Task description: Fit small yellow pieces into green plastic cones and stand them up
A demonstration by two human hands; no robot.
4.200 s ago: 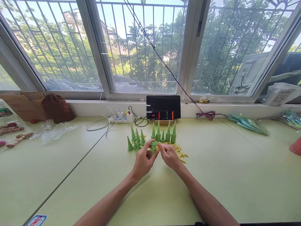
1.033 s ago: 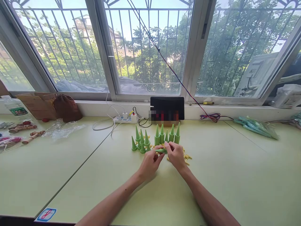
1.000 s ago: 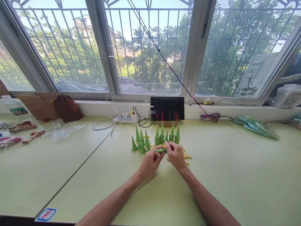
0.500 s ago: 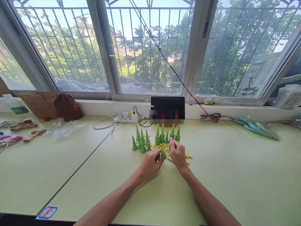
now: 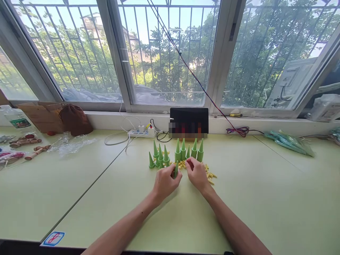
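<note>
I see left hand point(image 5: 166, 180) pinching green cone point(image 5: 176, 169), tip up, base hidden, near yellow pieces point(image 5: 182, 165). Right hand point(image 5: 197, 174) curled beside; can't tell if it grips anything. Screen point(image 5: 189, 116) partly pixelated. Bottle label point(image 5: 20, 123) unreadable; sticker point(image 5: 54, 238) mark unclear.

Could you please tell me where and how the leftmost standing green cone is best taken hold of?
Probably by the lower body of the leftmost green cone, just above its wider base, coming in from its left. It stands upright and narrows to a thin tip that would likely give less purchase, while other green cones stand close on its right.
</note>
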